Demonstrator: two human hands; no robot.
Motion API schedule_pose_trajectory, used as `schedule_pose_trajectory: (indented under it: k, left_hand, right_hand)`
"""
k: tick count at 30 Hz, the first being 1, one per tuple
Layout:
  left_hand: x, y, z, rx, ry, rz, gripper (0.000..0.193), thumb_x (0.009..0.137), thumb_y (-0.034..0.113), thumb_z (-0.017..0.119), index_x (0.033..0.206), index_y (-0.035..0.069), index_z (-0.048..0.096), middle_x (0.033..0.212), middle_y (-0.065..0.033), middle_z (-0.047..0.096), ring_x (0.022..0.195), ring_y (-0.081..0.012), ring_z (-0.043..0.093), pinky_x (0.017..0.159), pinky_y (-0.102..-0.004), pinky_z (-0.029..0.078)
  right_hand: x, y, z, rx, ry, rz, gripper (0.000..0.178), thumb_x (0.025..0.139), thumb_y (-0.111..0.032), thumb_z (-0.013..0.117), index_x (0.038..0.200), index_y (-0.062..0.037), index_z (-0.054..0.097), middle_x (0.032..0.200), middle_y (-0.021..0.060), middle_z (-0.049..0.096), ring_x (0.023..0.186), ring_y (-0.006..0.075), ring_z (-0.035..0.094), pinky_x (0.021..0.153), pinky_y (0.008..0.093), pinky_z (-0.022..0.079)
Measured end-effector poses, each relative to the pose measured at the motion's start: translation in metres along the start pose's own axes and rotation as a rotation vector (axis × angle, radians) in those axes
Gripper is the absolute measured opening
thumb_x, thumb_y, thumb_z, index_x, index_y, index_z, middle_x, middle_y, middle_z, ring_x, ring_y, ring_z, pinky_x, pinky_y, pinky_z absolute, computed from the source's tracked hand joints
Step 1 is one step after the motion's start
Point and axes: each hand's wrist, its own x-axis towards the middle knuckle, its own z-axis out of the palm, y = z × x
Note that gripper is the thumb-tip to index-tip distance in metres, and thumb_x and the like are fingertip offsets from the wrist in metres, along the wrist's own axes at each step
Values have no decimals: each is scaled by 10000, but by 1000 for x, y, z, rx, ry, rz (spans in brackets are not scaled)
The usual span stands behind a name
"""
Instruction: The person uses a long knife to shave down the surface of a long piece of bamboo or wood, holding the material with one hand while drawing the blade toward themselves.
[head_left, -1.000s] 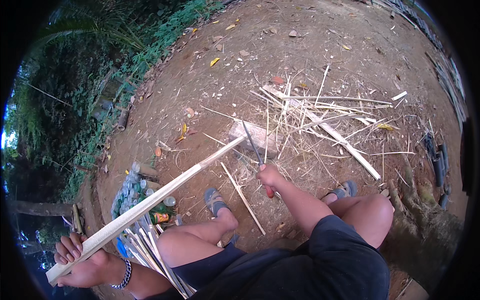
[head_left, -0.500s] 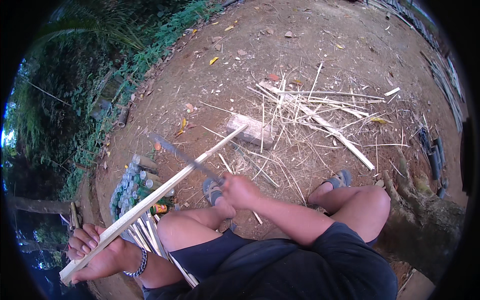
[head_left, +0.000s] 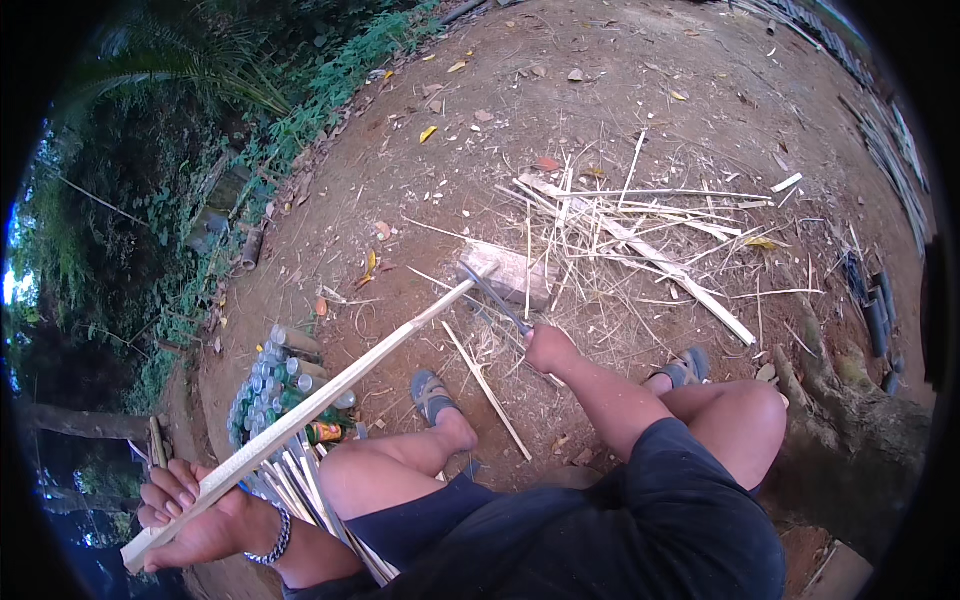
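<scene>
My left hand (head_left: 212, 528) is closed round the near end of a long, pale wooden strip (head_left: 328, 394), which looks like split bamboo. The strip slants away to the right, its far tip resting on a short wooden block (head_left: 525, 272) on the ground. In my right hand (head_left: 551, 350) is the handle of a long-bladed knife (head_left: 498, 302). Its blade lies across the strip near the far tip, beside the block. Whether the edge is biting into the wood cannot be made out.
Thin strips and shavings (head_left: 640, 235) litter the ground beyond the block. Glass bottles (head_left: 275, 375) stand at my left, by a bundle of pale strips (head_left: 300, 482) next to my leg. Tree roots (head_left: 830, 380) and dark tubes (head_left: 878, 315) are at the right.
My right hand has moved away and to the right, carrying the knife from the middle of the strip to its far tip. My left hand keeps its hold almost unmoved.
</scene>
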Motion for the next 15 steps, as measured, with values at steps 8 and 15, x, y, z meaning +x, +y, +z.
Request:
schedule_pose_trajectory:
  k: [8, 15]
  left_hand:
    - [20, -4, 8, 99, 62, -31, 617, 797, 679, 552, 568, 126, 401, 559, -2, 332, 485, -120, 300, 454, -248, 241]
    - [41, -14, 2, 224, 99, -53, 688, 834, 724, 385, 504, 121, 352, 530, -18, 316, 472, -133, 295, 450, -255, 246]
  right_hand:
    - [-26, -66, -5, -170, -123, -448, 219, 900, -165, 531, 1082, -50, 572, 932, 181, 667, 882, 334, 659, 799, 457, 523]
    - [94, 27, 6, -80, 38, -113, 303, 846, -190, 575, 1070, 7, 627, 986, 238, 664, 914, 379, 651, 838, 465, 512]
